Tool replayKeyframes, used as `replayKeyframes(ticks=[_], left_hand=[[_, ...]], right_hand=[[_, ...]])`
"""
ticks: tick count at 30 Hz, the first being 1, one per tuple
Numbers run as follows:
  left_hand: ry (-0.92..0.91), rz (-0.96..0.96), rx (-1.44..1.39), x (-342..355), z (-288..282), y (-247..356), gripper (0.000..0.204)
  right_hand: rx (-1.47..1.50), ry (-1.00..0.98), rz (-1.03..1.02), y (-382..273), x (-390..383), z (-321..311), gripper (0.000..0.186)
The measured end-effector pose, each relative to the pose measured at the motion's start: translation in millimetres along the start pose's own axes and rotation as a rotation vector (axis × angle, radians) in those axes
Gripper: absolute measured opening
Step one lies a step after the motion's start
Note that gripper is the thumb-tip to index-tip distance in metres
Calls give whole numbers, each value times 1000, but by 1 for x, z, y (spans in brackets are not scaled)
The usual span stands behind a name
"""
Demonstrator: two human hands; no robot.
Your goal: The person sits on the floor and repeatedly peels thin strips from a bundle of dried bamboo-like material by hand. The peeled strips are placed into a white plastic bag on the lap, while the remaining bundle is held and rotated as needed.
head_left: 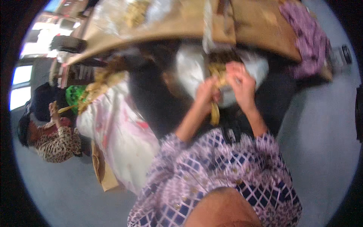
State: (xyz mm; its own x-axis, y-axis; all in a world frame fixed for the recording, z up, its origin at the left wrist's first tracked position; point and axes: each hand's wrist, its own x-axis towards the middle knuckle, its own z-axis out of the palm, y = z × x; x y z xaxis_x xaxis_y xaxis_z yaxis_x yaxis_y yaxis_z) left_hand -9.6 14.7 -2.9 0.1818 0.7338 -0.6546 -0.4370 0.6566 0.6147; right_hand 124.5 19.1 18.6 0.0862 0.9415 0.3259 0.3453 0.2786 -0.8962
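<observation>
Over my lap, both hands are closed on a limp yellow-brown strip (215,113). Its lower end hangs beneath my left hand (208,91), whose fingers are curled round it. Close by on the right, my right hand (242,83) pinches the upper part, though motion blur hides the exact grip. Just beyond the hands a white plastic bag (187,66) lies spread across my lap, with dark brown and yellowish material in it. What kind of material the strip is, I cannot make out.
A wooden table (170,26) curves across the top, with a clear bag of yellowish pieces (137,13) on it. Purple cloth (304,38) drapes its right end near a clear jar (340,56). At left stand a large white sack (121,128), cardboard (106,172) and a co-worker (56,142) holding another strip.
</observation>
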Motion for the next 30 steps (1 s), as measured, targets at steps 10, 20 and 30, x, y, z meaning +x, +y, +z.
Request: replayKeyframes(ticks=[10,20,30], left_hand=[[-306,46,152,-7,-18,13,22],[-360,-143,-167,-11,-25,1,26],[-319,-208,-320,-22,-19,5,24]], right_hand=[[160,-132,371,6,2,-20,11],[394,-32,509,15,-4,-23,15],[760,-233,714,-3,-11,0,12]])
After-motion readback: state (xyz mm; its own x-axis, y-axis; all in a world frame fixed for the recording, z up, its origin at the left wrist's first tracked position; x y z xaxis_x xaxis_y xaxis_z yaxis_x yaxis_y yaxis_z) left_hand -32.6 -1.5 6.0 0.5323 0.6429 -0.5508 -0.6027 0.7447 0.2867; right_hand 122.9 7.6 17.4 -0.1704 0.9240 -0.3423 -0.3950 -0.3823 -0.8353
